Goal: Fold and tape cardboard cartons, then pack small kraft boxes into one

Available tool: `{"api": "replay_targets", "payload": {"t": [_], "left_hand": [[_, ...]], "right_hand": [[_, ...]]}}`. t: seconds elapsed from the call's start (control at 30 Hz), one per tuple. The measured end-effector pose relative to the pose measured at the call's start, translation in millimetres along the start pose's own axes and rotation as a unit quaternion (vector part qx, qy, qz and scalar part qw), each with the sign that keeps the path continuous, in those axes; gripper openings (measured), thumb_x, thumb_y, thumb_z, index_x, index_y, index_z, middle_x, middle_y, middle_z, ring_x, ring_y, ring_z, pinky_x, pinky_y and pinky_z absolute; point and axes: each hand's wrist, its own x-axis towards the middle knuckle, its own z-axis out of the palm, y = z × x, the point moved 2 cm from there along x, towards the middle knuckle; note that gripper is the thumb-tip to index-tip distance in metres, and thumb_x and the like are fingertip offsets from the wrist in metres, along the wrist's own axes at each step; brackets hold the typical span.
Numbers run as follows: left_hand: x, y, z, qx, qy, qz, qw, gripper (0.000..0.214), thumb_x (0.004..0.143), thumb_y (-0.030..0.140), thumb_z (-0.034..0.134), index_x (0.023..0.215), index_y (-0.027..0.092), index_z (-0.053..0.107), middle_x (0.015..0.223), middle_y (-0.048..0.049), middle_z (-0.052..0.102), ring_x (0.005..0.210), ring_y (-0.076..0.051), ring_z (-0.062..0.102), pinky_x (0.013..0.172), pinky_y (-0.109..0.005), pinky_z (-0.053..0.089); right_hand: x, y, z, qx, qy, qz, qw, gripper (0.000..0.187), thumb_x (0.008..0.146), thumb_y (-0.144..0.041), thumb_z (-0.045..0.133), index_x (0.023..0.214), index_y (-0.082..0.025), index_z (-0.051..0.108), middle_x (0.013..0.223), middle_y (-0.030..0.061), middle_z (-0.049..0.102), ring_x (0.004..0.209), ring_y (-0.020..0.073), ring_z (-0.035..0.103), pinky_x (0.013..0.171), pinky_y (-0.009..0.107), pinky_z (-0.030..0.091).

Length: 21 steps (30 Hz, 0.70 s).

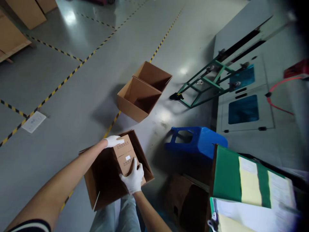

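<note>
A small brown carton point(123, 154) with printed lettering and a white label is inside the mouth of a larger open cardboard box point(95, 187), along its right side. My left hand point(114, 141), in a white glove, grips the carton's far end with its fingers over the top edge. Around the near end is my right hand point(134, 178), also gloved, thumb and fingers spread across the carton's face. Both hands hold the carton between them. Its underside is hidden, and the inside of the larger box is dark.
Ahead stand two open cardboard boxes point(140, 96) side by side. To the right are a blue plastic stool point(200, 140), a green wheeled frame point(205, 80) and a green surface with papers point(228, 174). Yellow-black tape point(65, 79) marks the floor.
</note>
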Motion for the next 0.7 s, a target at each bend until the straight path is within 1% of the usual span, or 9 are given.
{"api": "replay_targets", "payload": {"t": [0.1, 0.2, 0.33, 0.4, 0.5, 0.57, 0.6, 0.67, 0.7], "left_hand": [[17, -8, 21.2, 0.066, 0.069, 0.007, 0.995, 0.045, 0.093, 0.046, 0.051, 0.126, 0.022, 0.069, 0.12, -0.0161, 0.071, 0.107, -0.036, 0.065, 0.095, -0.044, 0.046], [47, -40, 56.4, 0.083, 0.108, 0.018, 0.991, 0.05, 0.092, 0.027, 0.051, 0.141, 0.026, 0.058, 0.141, -0.0183, 0.057, 0.126, -0.039, 0.053, 0.11, -0.052, 0.034], [99, -102, 111.9, 0.118, 0.123, 0.043, 0.984, 0.06, 0.087, 0.015, 0.053, 0.146, 0.027, 0.055, 0.157, -0.0187, 0.037, 0.139, -0.042, 0.036, 0.116, -0.057, 0.023], [126, -129, 141.3, 0.159, 0.121, 0.057, 0.978, 0.063, 0.088, 0.012, 0.052, 0.148, 0.028, 0.052, 0.161, -0.0161, 0.032, 0.143, -0.04, 0.031, 0.116, -0.057, 0.022], [157, -159, 183.5, 0.188, 0.096, 0.032, 0.977, 0.059, 0.091, 0.015, 0.052, 0.148, 0.027, 0.053, 0.164, -0.015, 0.029, 0.148, -0.042, 0.022, 0.116, -0.062, 0.02], [168, -171, 205.3, 0.166, 0.086, 0.008, 0.982, 0.056, 0.092, 0.02, 0.055, 0.148, 0.026, 0.054, 0.166, -0.0147, 0.024, 0.151, -0.043, 0.014, 0.116, -0.065, 0.019], [170, -176, 213.1, 0.14, 0.088, 0.006, 0.986, 0.055, 0.093, 0.023, 0.055, 0.148, 0.027, 0.053, 0.168, -0.0138, 0.02, 0.152, -0.042, 0.012, 0.117, -0.063, 0.02], [167, -187, 221.4, 0.06, 0.123, -0.002, 0.991, 0.056, 0.095, 0.031, 0.053, 0.151, 0.027, 0.049, 0.169, -0.0127, 0.017, 0.152, -0.04, 0.015, 0.119, -0.057, 0.023], [164, -193, 222.5, 0.006, 0.153, -0.029, 0.988, 0.059, 0.096, 0.036, 0.054, 0.153, 0.025, 0.045, 0.168, -0.0137, 0.018, 0.151, -0.039, 0.02, 0.12, -0.053, 0.024]], "right_hand": [[30, -4, 30, -0.04, -0.103, 0.033, 0.993, 0.126, 0.059, -0.058, 0.081, 0.16, -0.019, 0.017, 0.137, 0.0249, 0.04, 0.119, 0.0466, 0.049, 0.101, 0.056, 0.035], [54, 4, 76, -0.085, -0.182, 0.08, 0.976, 0.132, 0.06, -0.053, 0.083, 0.162, -0.022, 0.005, 0.145, 0.0271, 0.031, 0.128, 0.05, 0.042, 0.106, 0.059, 0.026], [82, 29, 148, -0.119, -0.201, 0.118, 0.965, 0.136, 0.06, -0.05, 0.085, 0.162, -0.021, -0.001, 0.149, 0.0284, 0.026, 0.132, 0.0464, 0.038, 0.11, 0.06, 0.018], [101, 39, 183, -0.127, -0.198, 0.129, 0.963, 0.139, 0.059, -0.053, 0.087, 0.162, -0.02, 0.0, 0.151, 0.029, 0.026, 0.133, 0.0459, 0.036, 0.11, 0.062, 0.018], [129, 43, 219, -0.142, -0.241, 0.179, 0.943, 0.144, 0.058, -0.058, 0.088, 0.162, -0.02, -0.003, 0.158, 0.0335, 0.014, 0.139, 0.0491, 0.027, 0.107, 0.07, 0.017], [138, 36, 219, -0.141, -0.295, 0.229, 0.917, 0.142, 0.06, -0.057, 0.087, 0.162, -0.018, -0.003, 0.161, 0.0355, 0.006, 0.142, 0.0505, 0.025, 0.105, 0.073, 0.022], [137, 29, 208, -0.129, -0.323, 0.23, 0.909, 0.136, 0.063, -0.055, 0.086, 0.163, -0.016, 0.002, 0.161, 0.0353, 0.008, 0.142, 0.0495, 0.028, 0.104, 0.071, 0.027], [127, 11, 164, -0.075, -0.36, 0.147, 0.918, 0.109, 0.074, -0.046, 0.08, 0.16, -0.014, 0.021, 0.158, 0.0305, 0.026, 0.138, 0.043, 0.041, 0.105, 0.063, 0.038], [120, 1, 131, -0.029, -0.349, 0.053, 0.935, 0.089, 0.081, -0.041, 0.073, 0.156, -0.016, 0.034, 0.153, 0.0251, 0.038, 0.133, 0.0377, 0.048, 0.105, 0.057, 0.043]]}}
